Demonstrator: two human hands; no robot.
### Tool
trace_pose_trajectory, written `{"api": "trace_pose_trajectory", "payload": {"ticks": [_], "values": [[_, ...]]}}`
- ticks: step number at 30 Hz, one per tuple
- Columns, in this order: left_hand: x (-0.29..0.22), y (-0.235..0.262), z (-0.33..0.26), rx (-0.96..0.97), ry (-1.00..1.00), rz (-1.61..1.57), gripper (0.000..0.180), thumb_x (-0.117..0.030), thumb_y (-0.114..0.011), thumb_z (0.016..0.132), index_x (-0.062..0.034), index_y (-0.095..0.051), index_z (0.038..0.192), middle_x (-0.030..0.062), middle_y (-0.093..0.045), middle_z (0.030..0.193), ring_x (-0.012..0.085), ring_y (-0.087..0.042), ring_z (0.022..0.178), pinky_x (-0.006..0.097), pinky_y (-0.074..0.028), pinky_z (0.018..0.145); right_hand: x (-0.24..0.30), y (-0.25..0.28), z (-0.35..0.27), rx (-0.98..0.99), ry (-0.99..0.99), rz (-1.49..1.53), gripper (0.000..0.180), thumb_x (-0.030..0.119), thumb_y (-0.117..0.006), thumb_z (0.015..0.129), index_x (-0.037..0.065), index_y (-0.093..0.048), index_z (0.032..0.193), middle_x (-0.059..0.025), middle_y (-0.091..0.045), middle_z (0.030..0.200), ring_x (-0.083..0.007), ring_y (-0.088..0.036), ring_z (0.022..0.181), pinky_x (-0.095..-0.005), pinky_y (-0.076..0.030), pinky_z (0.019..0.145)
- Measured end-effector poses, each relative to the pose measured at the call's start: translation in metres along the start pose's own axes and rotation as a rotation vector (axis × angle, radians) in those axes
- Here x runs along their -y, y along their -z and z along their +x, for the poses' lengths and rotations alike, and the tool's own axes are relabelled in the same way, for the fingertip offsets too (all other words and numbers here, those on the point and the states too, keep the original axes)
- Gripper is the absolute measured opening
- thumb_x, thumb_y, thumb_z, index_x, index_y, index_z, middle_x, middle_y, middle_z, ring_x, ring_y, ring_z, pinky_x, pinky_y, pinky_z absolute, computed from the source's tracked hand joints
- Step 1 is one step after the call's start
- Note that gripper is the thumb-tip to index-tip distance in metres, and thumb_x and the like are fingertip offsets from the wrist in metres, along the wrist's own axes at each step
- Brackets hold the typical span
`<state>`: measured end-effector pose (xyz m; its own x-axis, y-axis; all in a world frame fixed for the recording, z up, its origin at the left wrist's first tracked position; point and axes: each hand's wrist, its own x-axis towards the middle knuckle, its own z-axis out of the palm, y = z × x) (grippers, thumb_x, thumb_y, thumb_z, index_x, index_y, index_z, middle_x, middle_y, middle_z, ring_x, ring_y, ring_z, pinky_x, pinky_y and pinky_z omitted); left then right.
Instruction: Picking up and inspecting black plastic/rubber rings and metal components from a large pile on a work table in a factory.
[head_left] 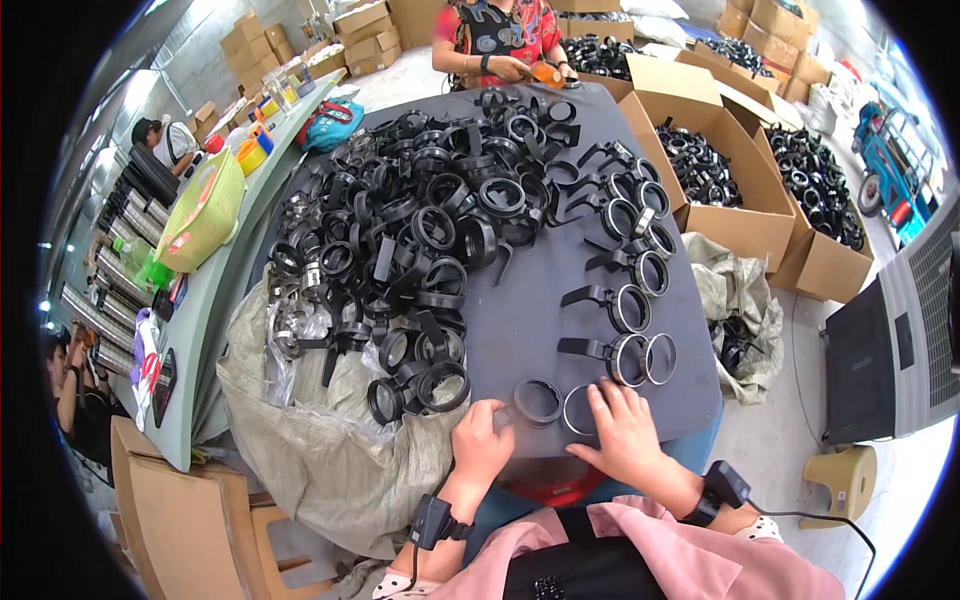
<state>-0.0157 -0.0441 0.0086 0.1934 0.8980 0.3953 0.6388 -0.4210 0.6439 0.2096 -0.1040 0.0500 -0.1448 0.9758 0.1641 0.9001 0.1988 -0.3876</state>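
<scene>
Head view: left hand half-curled at near edge of grey table; cannot tell if grasping. Right hand released, fingers spread over silver-rimmed ring. Dark ring between hands; black handled rings heaped beyond.

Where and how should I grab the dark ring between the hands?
Probably pinch the dark ring by its rim, from where the left hand is: it seems to lie flat on the table, while a silver ring and the right hand crowd its right.
</scene>
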Motion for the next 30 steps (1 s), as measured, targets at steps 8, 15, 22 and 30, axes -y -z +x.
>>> {"api": "trace_pose_trajectory", "payload": {"ticks": [8, 15, 22, 30], "values": [[0.002, 0.000, 0.000, 0.029, -0.004, -0.032, 0.027, -0.003, -0.066, 0.069, -0.0040, -0.061, 0.096, 0.0152, -0.066, 0.089, 0.0368, -0.065, 0.083, 0.043, -0.054, 0.071, 0.002, 0.005, 0.002, -0.240, 0.160, -0.092, 0.067, 0.023, -0.079, 0.067, 0.005, -0.055, 0.127, -0.0169, -0.051, 0.130, -0.0367, -0.048, 0.110, -0.0478, -0.040, 0.090], [0.005, -0.002, -0.001, 0.012, -0.085, 0.032, 0.027, -0.003, -0.068, 0.067, -0.0059, -0.061, 0.093, 0.0119, -0.065, 0.085, 0.0337, -0.065, 0.076, 0.041, -0.054, 0.065, -0.003, 0.013, 0.019, -0.566, 0.443, -0.165, 0.056, 0.018, -0.076, 0.067, 0.009, -0.063, 0.120, -0.0106, -0.054, 0.129, -0.0257, -0.050, 0.105, -0.0404, -0.038, 0.089], [-0.001, -0.001, -0.001, 0.009, -0.126, 0.037, 0.022, -0.003, -0.068, 0.069, -0.0060, -0.060, 0.089, 0.0109, -0.063, 0.078, 0.0332, -0.064, 0.069, 0.041, -0.052, 0.060, 0.016, -0.012, 0.046, -0.166, 0.110, 0.386, 0.076, 0.035, -0.082, 0.069, -0.001, -0.053, 0.130, -0.0216, -0.050, 0.112, -0.0363, -0.048, 0.102, -0.0449, -0.045, 0.087], [0.000, -0.004, -0.001, 0.011, -0.151, 0.072, 0.015, -0.004, -0.069, 0.072, -0.0056, -0.060, 0.085, 0.0104, -0.061, 0.073, 0.0321, -0.063, 0.064, 0.040, -0.051, 0.055, 0.037, -0.032, 0.059, -0.039, -0.150, 0.332, 0.061, 0.029, -0.070, 0.081, -0.002, -0.050, 0.129, -0.0244, -0.048, 0.118, -0.0395, -0.047, 0.111, -0.0470, -0.040, 0.097]]}}
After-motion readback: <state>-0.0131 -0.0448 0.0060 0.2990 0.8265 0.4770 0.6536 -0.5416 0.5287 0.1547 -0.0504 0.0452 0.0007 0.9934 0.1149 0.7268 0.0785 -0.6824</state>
